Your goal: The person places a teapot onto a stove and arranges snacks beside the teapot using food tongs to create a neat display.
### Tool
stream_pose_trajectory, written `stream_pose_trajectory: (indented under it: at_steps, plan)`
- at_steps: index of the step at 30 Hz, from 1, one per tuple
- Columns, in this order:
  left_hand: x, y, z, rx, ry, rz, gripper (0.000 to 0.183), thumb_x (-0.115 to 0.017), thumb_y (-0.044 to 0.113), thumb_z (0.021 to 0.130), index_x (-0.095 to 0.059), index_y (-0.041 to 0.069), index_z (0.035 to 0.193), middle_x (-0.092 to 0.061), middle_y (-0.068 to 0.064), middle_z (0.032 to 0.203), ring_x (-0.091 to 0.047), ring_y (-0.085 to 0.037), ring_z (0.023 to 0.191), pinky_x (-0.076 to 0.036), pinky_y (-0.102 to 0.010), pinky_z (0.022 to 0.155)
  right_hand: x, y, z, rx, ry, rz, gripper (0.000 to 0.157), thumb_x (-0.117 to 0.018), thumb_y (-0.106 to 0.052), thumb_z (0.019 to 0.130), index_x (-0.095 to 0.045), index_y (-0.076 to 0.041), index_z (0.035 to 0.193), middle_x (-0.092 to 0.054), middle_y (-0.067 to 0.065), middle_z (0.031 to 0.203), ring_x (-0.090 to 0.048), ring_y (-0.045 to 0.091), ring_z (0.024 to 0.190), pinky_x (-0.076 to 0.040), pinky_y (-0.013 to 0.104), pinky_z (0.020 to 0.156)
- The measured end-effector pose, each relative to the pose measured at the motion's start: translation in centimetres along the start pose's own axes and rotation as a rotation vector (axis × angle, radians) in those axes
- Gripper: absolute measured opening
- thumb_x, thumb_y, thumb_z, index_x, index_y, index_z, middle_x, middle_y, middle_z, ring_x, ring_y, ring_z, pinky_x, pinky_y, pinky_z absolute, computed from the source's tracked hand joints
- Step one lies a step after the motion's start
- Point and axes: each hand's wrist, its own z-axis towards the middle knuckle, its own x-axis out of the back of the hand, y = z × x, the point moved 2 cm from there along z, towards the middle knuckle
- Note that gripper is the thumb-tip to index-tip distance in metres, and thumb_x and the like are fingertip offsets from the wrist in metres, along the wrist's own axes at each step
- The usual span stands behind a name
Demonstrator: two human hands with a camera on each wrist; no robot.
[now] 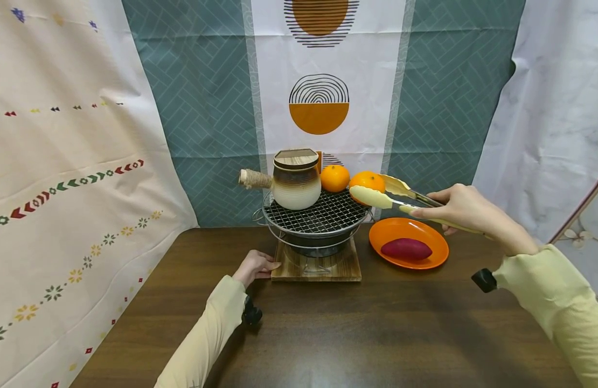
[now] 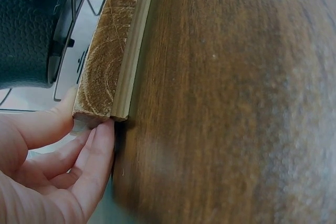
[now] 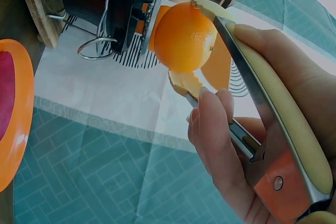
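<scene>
My right hand (image 1: 461, 207) grips a pair of tongs (image 3: 283, 108) with cream handles and tips. The tips lie on opposite sides of an orange (image 3: 184, 38) at the right edge of a round wire-mesh grill (image 1: 323, 215). A second orange (image 1: 335, 178) sits on the mesh beside a lidded clay pot (image 1: 296, 188) with a rope-wrapped handle. With thumb and fingers, my left hand (image 1: 255, 265) pinches the near left corner of the wooden board (image 2: 107, 61) under the grill.
An orange plate (image 1: 439, 256) holding a purple sweet potato (image 1: 407, 249) stands right of the grill. Dark wooden tabletop (image 1: 352, 334) stretches in front. Patterned cloth (image 1: 202, 108) hangs behind, with more cloth at both sides.
</scene>
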Motion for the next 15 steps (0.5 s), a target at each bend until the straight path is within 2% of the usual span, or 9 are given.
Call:
stream_pose_trajectory:
  at_steps: [7,15]
  plan:
    - [0.03,0.11,-0.07,0.012,-0.011,0.001,0.041,-0.067,-0.002,0.079,-0.048,-0.02,0.111,-0.056,-0.024,0.098,-0.061,-0.024,0.073,-0.049,-0.042,0.074,-0.2,-0.17,0.32,0.011,-0.004,-0.031,0.088,-0.067,-0.061,0.068,-0.051,0.006,0.123,-0.047,0.007,0.061,-0.057,0.021,0.055,-0.051,0.031,0.054]
    - [0.09,0.07,-0.05,0.017,-0.001,-0.005,0.039,-0.066,-0.003,0.079,-0.049,-0.02,0.11,-0.055,-0.022,0.096,-0.058,-0.023,0.073,-0.048,-0.042,0.075,-0.54,-0.44,0.67,0.032,-0.01,-0.042,0.082,-0.068,-0.054,0.073,-0.05,0.007,0.124,-0.054,0.007,0.067,-0.06,0.02,0.056,-0.051,0.032,0.054]
